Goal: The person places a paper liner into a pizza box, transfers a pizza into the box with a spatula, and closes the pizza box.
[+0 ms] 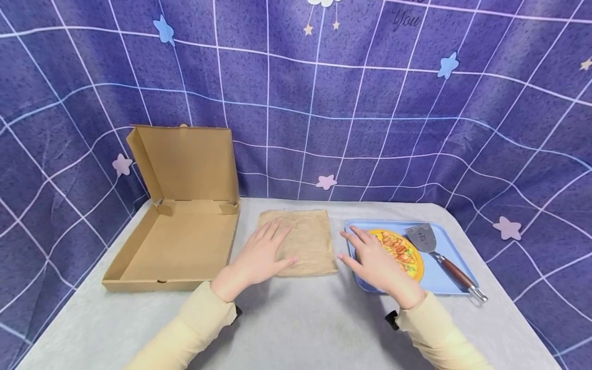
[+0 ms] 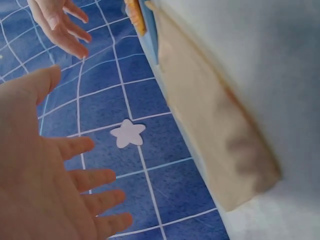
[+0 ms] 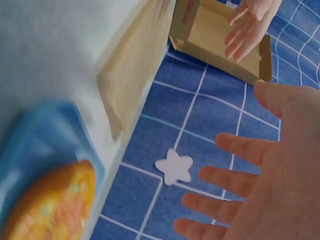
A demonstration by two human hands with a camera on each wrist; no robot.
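Observation:
My left hand point(image 1: 260, 255), fingers spread and holding nothing, hovers over the left edge of a flat sheet of brown paper point(image 1: 310, 244). Over the left part of a blue tray point(image 1: 439, 280) is my right hand point(image 1: 376, 263), its fingers also spread and bare. Beneath it in the head view lies a pizza point(image 1: 401, 252) with a yellow crust, partly hidden by the hand. In both wrist views the hands point(image 2: 45, 165) point(image 3: 270, 175) show straight, parted fingers above the table.
An open cardboard pizza box point(image 1: 185, 241) stands at the left with its lid upright. On the tray, right of the pizza, lies a metal spatula point(image 1: 423, 239) whose wooden handle point(image 1: 455, 272) sticks out over the front rim. A purple curtain point(image 1: 296, 123) hangs behind the grey table point(image 1: 305, 329).

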